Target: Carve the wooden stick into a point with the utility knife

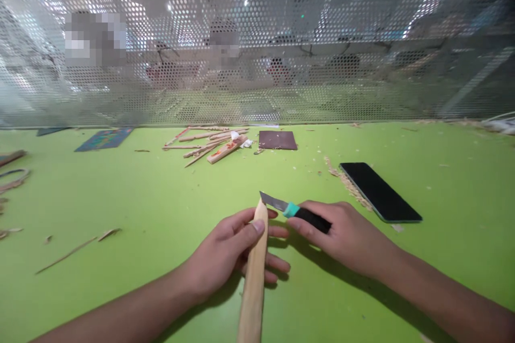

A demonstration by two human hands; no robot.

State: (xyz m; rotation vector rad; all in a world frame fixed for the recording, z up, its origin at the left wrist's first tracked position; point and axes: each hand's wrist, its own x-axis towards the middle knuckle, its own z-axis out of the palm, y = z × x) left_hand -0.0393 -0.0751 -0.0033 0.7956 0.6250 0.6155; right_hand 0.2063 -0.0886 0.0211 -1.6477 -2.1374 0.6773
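Note:
In the middle of the view, my left hand (237, 241) grips a pale flat wooden stick (254, 284), thumb on its upper face and fingers behind it. The stick tapers to a blunt tip that points away from me, and its near end runs out of the picture. My right hand (341, 230) is closed round the black handle of a carving knife (311, 218) with a turquoise collar. Its angled blade lies at the stick's tip; whether it cuts into the wood I cannot tell.
A black phone (380, 192) lies at the right beside wood shavings (354, 190). Farther back are carved wooden sticks (205, 144), a brown sandpaper sheet (277, 140) and a patterned dark sheet (105, 139). A perforated metal screen (257, 91) borders the green table (161, 198); people show behind it.

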